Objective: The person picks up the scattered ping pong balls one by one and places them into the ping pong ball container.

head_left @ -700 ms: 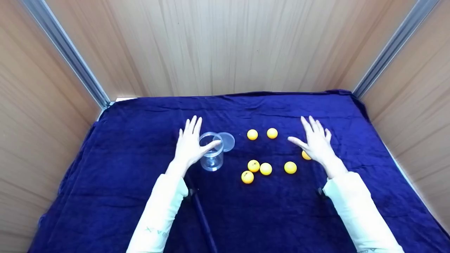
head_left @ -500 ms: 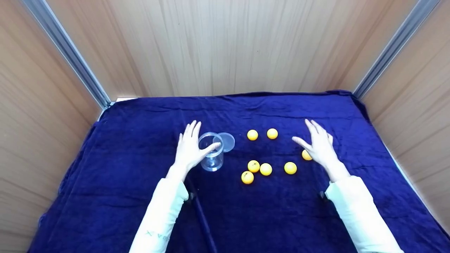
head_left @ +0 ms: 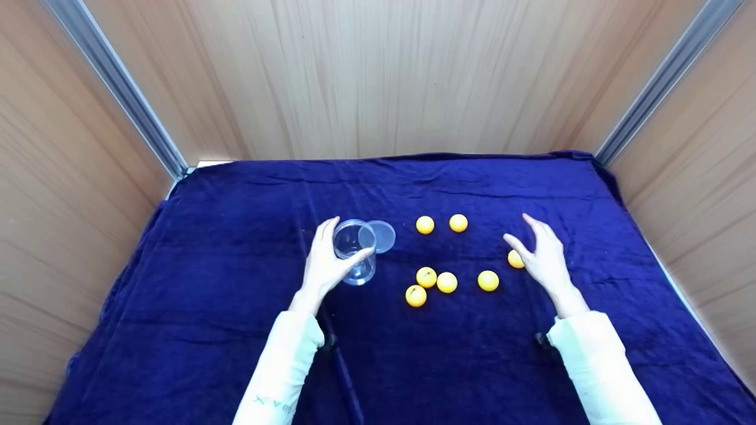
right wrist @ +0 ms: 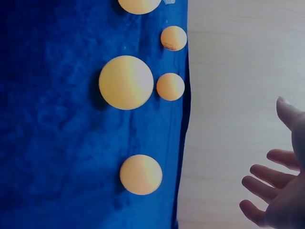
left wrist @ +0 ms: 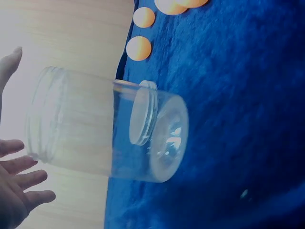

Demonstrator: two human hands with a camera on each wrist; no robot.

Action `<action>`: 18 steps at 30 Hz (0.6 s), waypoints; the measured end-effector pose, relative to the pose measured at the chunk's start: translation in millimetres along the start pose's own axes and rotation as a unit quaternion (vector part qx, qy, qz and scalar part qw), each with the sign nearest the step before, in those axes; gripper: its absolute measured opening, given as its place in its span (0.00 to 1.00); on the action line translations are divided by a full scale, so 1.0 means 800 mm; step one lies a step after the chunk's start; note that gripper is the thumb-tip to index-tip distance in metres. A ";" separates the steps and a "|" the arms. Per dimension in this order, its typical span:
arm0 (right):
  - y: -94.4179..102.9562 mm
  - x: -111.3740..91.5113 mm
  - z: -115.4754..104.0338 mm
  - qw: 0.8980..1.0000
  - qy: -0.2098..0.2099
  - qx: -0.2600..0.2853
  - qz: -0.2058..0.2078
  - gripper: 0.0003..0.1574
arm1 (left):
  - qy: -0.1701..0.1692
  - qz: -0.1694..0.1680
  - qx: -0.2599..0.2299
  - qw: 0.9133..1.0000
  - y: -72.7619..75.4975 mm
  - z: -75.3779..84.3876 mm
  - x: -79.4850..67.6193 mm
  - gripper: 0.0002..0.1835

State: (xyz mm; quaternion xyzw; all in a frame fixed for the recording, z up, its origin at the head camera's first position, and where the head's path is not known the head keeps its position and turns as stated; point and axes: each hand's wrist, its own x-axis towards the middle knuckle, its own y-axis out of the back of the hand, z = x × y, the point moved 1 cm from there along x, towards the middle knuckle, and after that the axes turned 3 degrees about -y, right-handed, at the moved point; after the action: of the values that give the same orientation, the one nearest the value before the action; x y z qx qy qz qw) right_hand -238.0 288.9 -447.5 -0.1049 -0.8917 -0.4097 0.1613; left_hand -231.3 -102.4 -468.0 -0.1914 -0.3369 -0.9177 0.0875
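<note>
Though contact is hard to judge, the jar [left wrist: 88, 121] stands between the thumb [left wrist: 9, 66] and spread fingers [left wrist: 32, 178] of the left hand [head_left: 323, 260].

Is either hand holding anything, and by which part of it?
Nothing is held: left hand open by the jar rim, right hand open near a ball.

Blue cloth [head_left: 201, 271] (creased): jar [left wrist: 97, 124], lid [head_left: 385, 237], seven balls [head_left: 488, 281].

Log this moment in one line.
left hand: at clear jar, contact unclear; right hand: holding nothing; jar: upright, empty; lid: off, on blue cloth; yellow balls: loose on cloth
</note>
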 end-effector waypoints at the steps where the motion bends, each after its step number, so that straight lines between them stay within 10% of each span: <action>1: -0.002 -0.002 0.002 1.000 -0.001 0.003 0.004 0.39 | 0.000 0.005 -0.010 1.000 -0.003 -0.001 -0.002 0.49; 18: -0.030 -0.023 0.034 0.988 -0.089 0.086 0.088 0.31 | -0.019 0.102 -0.090 0.991 -0.038 -0.014 -0.010 0.50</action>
State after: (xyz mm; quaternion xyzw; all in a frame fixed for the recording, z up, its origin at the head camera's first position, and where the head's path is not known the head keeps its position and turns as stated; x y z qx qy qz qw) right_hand -234.1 293.1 -487.4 -0.2046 -0.9219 -0.3045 0.1250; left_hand -236.2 -86.6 -496.9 -0.2490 -0.2335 -0.9268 0.1568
